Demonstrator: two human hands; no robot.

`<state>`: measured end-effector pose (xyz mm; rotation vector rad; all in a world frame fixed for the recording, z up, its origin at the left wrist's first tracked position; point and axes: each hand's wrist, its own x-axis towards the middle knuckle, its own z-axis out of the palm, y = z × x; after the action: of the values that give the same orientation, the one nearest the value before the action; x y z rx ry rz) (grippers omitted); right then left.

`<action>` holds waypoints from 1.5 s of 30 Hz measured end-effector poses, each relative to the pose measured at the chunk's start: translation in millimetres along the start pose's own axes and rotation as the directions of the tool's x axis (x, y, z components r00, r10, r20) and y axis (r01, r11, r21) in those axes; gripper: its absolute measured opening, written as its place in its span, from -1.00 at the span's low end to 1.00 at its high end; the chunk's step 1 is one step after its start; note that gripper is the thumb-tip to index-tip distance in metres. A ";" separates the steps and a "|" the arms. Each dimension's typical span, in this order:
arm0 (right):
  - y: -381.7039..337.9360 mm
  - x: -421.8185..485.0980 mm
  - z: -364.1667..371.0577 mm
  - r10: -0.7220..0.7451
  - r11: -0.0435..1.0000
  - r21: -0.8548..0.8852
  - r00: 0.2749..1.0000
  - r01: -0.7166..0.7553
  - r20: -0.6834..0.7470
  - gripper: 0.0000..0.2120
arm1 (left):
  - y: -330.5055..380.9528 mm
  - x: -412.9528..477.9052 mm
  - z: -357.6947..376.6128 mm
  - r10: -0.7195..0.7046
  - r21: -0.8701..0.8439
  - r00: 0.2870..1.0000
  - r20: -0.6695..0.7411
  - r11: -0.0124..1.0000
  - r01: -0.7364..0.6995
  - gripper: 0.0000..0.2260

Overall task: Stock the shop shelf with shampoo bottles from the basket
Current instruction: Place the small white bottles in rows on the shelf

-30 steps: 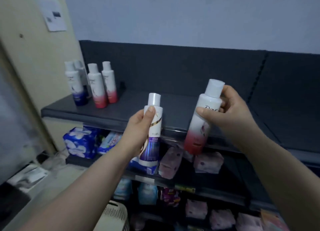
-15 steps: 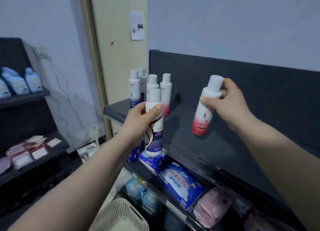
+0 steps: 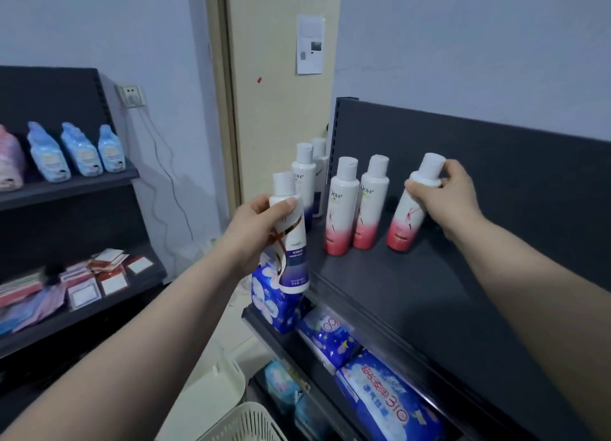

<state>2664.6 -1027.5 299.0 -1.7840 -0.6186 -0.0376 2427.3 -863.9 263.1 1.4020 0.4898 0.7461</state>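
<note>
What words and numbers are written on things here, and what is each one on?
"Dove": on the left pink-bottomed bottle on the top shelf.
"Dove": on the next pink-bottomed bottle.
"ove": on the blue-bottomed bottle behind, first letter hidden.
"310": on the blue pack below.
Too blurred to read: the purple bottle in the left hand, the tilted pink bottle in the right hand, the paper notice.

Dark grey top shelf w/ back panel was seen. Two pink-base btls were stood upright side by side near its left end. Two blue-base btls were set behind them at the corner. A 3rd pink-base btl was tilted, base at the deck. On the lower shelf, blue packs were laid.
</note>
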 end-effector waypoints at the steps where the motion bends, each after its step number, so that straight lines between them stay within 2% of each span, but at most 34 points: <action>1: 0.9 6.9 4.2 0.007 1.000 0.003 1.000 -0.007 -0.009 -0.68 | -0.5 7.3 -6.6 0.002 0.003 1.000 -0.001 1.000 -0.002 -0.80; 5: 6.6 30.6 20.3 0.037 0.999 0.010 0.999 -0.037 -0.032 -0.73 | -2.0 33.3 -26.8 0.013 -0.007 1.000 0.015 1.000 -0.012 -0.83; 10: 18.4 46.8 36.8 0.039 0.999 -0.034 0.999 -0.039 -0.015 -0.70 | -3.4 52.0 -34.9 0.012 -0.025 0.995 0.103 1.000 -0.009 -0.67; 16: 23.1 53.9 45.0 -0.003 0.997 -0.079 1.000 0.001 -0.024 -0.74 | -6.1 56.9 -26.4 0.009 -0.045 0.974 0.226 0.999 0.001 -0.60; 23: 16.2 44.2 34.5 -0.009 0.988 -0.152 1.000 0.007 -0.007 -0.70 | 9.3 46.8 -3.6 0.062 -0.110 0.927 0.369 0.994 -0.023 -0.73; 26: -7.0 21.8 16.4 -0.180 0.978 -0.132 0.970 0.160 -0.161 -0.73 | 14.3 37.3 12.3 0.095 -0.164 0.910 0.404 0.986 -0.030 -0.74; 28: -32.4 -4.7 7.9 -0.336 0.942 -0.057 0.918 0.332 -0.208 -0.77 | 14.0 30.3 25.4 0.101 -0.196 0.910 0.402 0.980 -0.022 -0.63; 29: -44.8 -19.7 5.6 -0.404 0.913 -0.007 0.899 0.409 -0.171 -0.79 | 12.8 27.4 32.0 0.104 -0.203 0.912 0.398 0.979 -0.023 -0.59; 31: -65.7 -48.2 4.0 -0.472 0.880 0.069 0.881 0.470 0.020 -0.81 | 10.6 22.1 44.8 0.109 -0.198 0.914 0.392 0.980 -0.032 -0.61; 33: -80.4 -66.5 4.0 -0.433 0.898 0.039 0.864 0.438 0.256 -0.80 | 8.2 17.1 56.7 0.135 -0.205 0.903 0.408 0.977 -0.054 -0.67; 35: -86.2 -72.8 2.8 -0.343 0.930 0.008 0.857 0.368 0.384 -0.83 | 6.7 12.2 66.1 0.163 -0.219 0.889 0.429 0.973 -0.072 -0.61; 37: -91.0 -73.1 0.5 -0.297 0.948 0.019 0.862 0.317 0.410 -0.87 | 6.4 9.1 70.8 0.171 -0.228 0.883 0.437 0.971 -0.075 -0.55; 40: -102.1 -71.4 2.0 -0.338 0.932 0.007 0.859 0.364 0.384 -0.90 | 14.4 6.5 67.2 0.164 -0.222 0.880 0.445 0.973 -0.069 -0.53; 42: -112.8 -68.6 8.4 -0.369 0.922 0.021 0.861 0.387 0.349 -0.90 | 23.5 6.4 59.2 0.161 -0.157 0.857 0.490 0.983 -0.095 -0.48; 45: -132.3 -57.1 19.7 -0.362 0.925 0.035 0.853 0.378 0.376 -0.91 | 37.8 8.4 38.5 0.172 -0.053 0.865 0.471 0.984 -0.167 -0.61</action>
<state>2553.7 -1009.0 391.3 -1.6968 -1.2465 0.0312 2453.6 -884.5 306.3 1.5688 -0.0243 0.5135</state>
